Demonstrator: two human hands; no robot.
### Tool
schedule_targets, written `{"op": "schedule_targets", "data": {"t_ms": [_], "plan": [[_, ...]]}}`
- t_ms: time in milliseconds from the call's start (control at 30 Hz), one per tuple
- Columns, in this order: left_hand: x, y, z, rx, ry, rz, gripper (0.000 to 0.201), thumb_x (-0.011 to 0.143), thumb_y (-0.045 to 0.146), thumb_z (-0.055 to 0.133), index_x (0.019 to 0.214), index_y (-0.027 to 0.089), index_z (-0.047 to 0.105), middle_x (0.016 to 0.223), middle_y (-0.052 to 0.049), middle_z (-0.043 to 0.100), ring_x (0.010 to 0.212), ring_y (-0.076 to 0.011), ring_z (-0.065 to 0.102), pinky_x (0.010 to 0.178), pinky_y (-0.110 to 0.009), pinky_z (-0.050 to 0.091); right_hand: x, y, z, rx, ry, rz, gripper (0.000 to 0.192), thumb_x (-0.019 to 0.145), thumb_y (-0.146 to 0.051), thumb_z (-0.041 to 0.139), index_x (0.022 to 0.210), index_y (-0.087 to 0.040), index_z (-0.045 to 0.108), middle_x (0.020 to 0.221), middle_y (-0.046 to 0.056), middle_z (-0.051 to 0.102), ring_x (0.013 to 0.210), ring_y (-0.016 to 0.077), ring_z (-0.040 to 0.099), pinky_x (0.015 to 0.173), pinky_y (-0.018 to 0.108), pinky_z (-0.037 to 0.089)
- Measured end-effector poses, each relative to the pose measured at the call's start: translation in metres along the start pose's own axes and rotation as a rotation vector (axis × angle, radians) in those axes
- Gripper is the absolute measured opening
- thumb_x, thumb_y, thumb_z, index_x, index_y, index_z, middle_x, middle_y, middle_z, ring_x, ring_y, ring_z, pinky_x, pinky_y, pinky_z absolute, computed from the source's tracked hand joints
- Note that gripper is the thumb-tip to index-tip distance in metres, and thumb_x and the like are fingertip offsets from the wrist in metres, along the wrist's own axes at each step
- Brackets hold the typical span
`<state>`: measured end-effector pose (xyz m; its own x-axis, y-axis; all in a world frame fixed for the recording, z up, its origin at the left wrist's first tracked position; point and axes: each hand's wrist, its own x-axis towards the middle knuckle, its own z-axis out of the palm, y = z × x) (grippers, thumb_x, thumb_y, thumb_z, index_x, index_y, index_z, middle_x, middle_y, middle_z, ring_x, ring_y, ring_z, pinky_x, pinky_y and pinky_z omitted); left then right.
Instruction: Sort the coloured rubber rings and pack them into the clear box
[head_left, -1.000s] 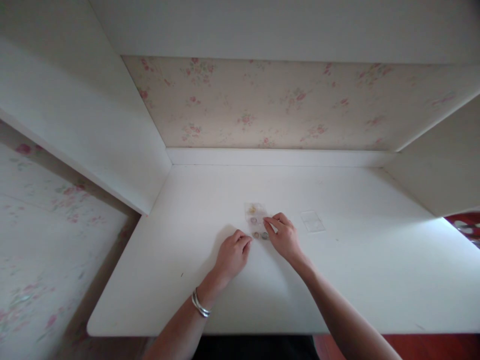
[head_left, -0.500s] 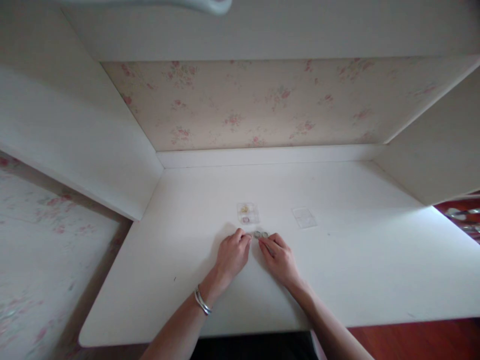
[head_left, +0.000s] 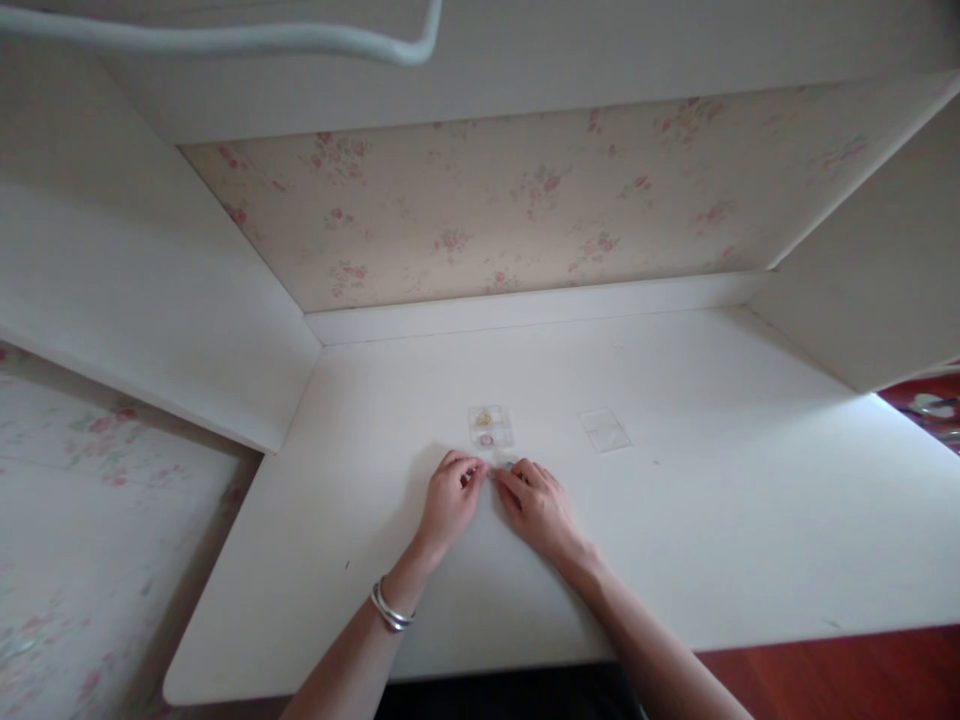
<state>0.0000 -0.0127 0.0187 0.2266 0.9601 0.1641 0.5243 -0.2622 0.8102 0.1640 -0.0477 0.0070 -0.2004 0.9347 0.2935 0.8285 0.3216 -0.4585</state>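
Left hand: the left hand (head_left: 448, 497) rests on the white worktop (head_left: 705, 520), fingers curled in, fingertips pinched near the small item between both hands; whether it grips anything I cannot tell.
Right hand: the right hand (head_left: 538, 505) lies flat and low, its fingers stretched toward the left hand, fingertips almost meeting it; its hold cannot be made out either.
Small item: a tiny greyish piece (head_left: 504, 465) shows just beyond the fingertips, mostly hidden by them; too small to name.
Clear box: a small clear box (head_left: 490, 426) with a yellowish and a pinkish bit inside sits just beyond the hands, apart from them.
Clear lid: a flat clear lid (head_left: 604, 430) lies to the right of the box, well apart from both hands.
Bracelet: a silver bracelet (head_left: 390, 609) circles the left wrist.
Wall: flowered wallpaper (head_left: 525, 200) backs the worktop.
Risk: the piece looks small and smooth, so a loose pinch may let it slip and roll across the worktop; a knuckle pushed forward could nudge the open box and spill its bits.
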Motion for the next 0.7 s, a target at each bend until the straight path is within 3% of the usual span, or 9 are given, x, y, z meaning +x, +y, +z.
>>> {"op": "schedule_targets", "data": {"t_ms": [167,367,567,700], "plan": [[0.022,0.008,-0.006,0.070,0.054,0.046,0.024,0.091,0.033,0.049,0.091,0.018,0.067,0.088,-0.004,0.061,0.075,-0.0128,0.058,0.068,-0.024,0.048,0.000,-0.001,0.002,-0.091,-0.007,-0.066,0.023,0.091,-0.022,0.049,0.108,-0.024,0.065,0.085,0.005,0.059,0.077,0.0159,0.053,0.072,0.028,0.040],[0.047,0.004,0.002,0.192,0.089,0.093,0.019,0.090,0.027,0.050,0.092,0.019,0.068,0.089,-0.005,0.061,0.081,-0.0154,0.060,0.076,-0.028,0.049,-0.001,0.000,0.003,-0.147,-0.024,-0.070,0.020,0.090,-0.019,0.051,0.102,-0.023,0.065,0.085,0.005,0.059,0.076,0.0162,0.052,0.070,0.028,0.038],[0.028,-0.001,0.004,0.142,0.103,0.019,0.022,0.092,0.025,0.045,0.095,0.019,0.066,0.093,-0.005,0.062,0.084,-0.0152,0.061,0.076,-0.028,0.050,-0.002,0.001,-0.001,-0.119,-0.021,-0.058,0.021,0.088,-0.016,0.052,0.103,-0.024,0.064,0.086,0.005,0.059,0.077,0.0169,0.051,0.071,0.029,0.038],[0.005,-0.004,0.003,0.103,0.031,0.038,0.021,0.092,0.026,0.046,0.097,0.020,0.065,0.094,-0.005,0.061,0.084,-0.0143,0.061,0.073,-0.025,0.051,-0.003,0.003,0.000,-0.029,0.039,-0.029,0.022,0.090,-0.018,0.049,0.105,-0.024,0.065,0.086,0.005,0.058,0.076,0.0162,0.051,0.072,0.028,0.040]]}}
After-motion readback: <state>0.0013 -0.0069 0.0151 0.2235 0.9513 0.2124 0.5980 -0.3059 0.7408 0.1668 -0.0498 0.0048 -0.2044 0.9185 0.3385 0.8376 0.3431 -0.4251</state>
